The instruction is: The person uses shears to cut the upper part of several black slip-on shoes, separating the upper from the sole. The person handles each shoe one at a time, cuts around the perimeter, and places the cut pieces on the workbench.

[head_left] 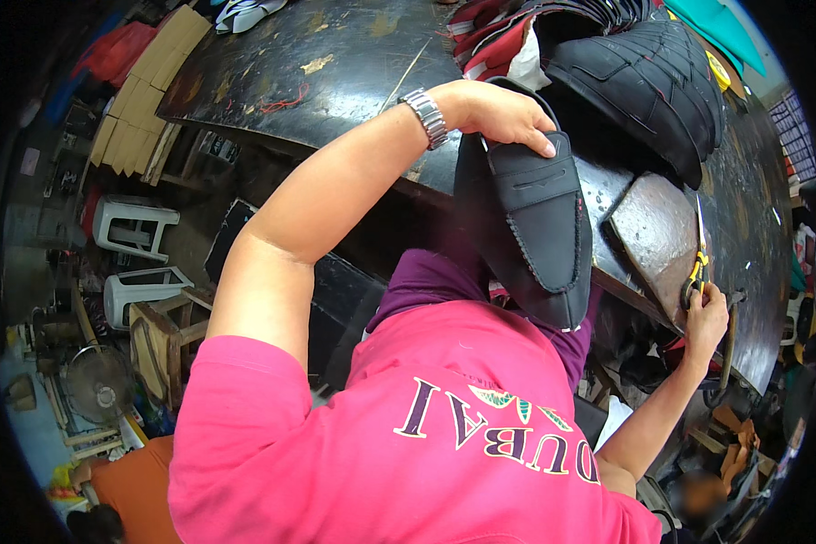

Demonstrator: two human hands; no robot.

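Apparently kept clear of the work, a red thread (286,98) lies on the dark bench (231,80), left of the left hand (508,116). That hand pinches a black shoe upper (544,213) near its rim, thumb on top, probably so the stitched toe hangs free; the upper hangs below the hand, by the bench's near edge. Beyond and between both hands, more black uppers (639,86) sit nested, likely to save room. A flat slab (655,227) lies up-left of the right hand (709,322), which grips yellow-and-black scissors (701,260) by the handles, blades pointing away, presumably for safety.
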